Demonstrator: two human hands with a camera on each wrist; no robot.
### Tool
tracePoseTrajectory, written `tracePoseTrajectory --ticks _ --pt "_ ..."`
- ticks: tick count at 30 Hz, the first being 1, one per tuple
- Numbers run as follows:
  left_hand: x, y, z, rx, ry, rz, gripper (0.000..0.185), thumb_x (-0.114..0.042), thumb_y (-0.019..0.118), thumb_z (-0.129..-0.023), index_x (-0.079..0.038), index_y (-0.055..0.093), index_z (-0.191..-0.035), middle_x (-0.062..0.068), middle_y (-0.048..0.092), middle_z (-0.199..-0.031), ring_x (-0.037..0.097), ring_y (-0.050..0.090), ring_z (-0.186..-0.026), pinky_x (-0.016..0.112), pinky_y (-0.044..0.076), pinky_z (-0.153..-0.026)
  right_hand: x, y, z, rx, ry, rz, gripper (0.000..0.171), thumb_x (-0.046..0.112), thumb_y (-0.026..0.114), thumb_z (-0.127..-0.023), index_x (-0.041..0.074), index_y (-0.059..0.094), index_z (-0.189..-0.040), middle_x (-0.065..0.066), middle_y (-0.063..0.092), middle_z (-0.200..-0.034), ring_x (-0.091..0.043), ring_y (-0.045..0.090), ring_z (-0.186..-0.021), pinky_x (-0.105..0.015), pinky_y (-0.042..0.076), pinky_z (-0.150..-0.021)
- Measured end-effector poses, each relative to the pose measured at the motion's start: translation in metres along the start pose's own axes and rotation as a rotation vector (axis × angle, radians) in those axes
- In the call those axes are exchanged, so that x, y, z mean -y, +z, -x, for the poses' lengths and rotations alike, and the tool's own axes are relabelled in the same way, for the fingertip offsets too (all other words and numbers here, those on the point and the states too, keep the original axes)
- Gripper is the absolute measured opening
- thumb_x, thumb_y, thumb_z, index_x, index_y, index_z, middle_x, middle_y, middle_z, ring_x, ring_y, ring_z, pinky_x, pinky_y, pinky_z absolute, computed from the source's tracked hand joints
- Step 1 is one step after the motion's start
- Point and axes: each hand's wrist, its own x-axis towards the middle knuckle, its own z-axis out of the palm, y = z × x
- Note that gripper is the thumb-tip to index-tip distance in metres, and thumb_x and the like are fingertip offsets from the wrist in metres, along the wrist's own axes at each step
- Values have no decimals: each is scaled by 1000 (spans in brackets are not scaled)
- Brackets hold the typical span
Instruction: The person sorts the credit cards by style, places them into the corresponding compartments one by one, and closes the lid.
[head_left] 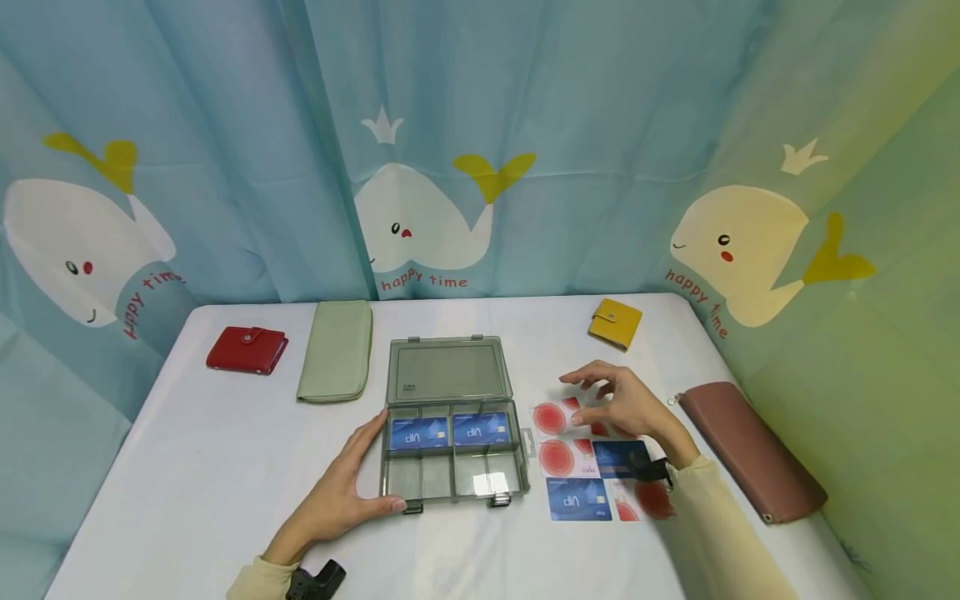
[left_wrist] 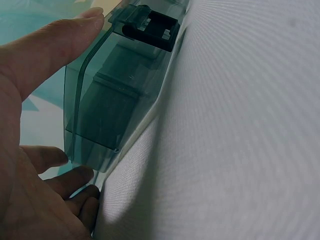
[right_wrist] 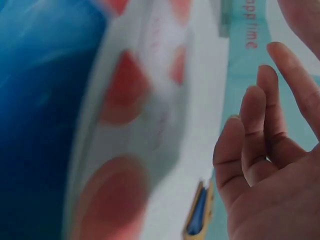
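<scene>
A makeshift recording booth rather than a lived-in room: a table (head_left: 187, 467) under a white cloth is closed in on three sides by hanging curtains (head_left: 247, 167) printed with cartoon whales and "happy time". Props lie staged around the fingers: a red wallet (head_left: 247, 349) and a green pouch (head_left: 337, 351) beyond the left fingertips, a yellow wallet (head_left: 615, 323) beyond the right fingertips, a brown case (head_left: 750, 450) out past the right hand, cards (head_left: 577, 497) laid in rows beneath those fingers
</scene>
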Motion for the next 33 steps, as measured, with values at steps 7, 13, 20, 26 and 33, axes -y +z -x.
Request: tracePoseTrajectory --ticks 7,13,20,26,33 --pt "1 -1 1 -4 -18 0 121 -34 96 -76 -12 23 -170 21 32 -170 52 32 -153 77 31 -115 -17 3 6 1 -1 27 49 18 96 -78 9 78 -123 -11 73 -121 -32 57 -108 -34 51 -83" --pt "2 -1 0 2 -20 -2 121 -35 96 -76 -13 22 -170 20 32 -170 51 32 -153 76 32 -115 -25 6 7 1 29 91 51 25 98 -77 12 79 -123 -7 74 -117 -24 61 -103 -35 52 -90" --pt "2 -1 -2 8 -8 -4 121 -35 96 -77 -13 22 -171 19 32 -171 50 32 -154 76 32 -115 -26 10 4 -13 47 193 52 29 99 -74 14 79 -119 -3 74 -110 -21 59 -98 -39 54 -92" --pt "2 0 -2 6 -12 0 121 -36 95 -77 -13 22 -171 18 32 -171 49 32 -154 76 32 -115 -21 8 -1 25 90 209 47 30 98 -77 15 76 -116 -2 70 -107 -22 58 -100 -48 53 -96" --pt "1 0 -1 5 -9 5 121 -35 95 -77 -14 22 -171 19 32 -170 49 32 -154 76 32 -115 -19 6 -4 76 129 185 43 27 97 -78 15 73 -111 -2 67 -103 -23 58 -100 -48 51 -98"
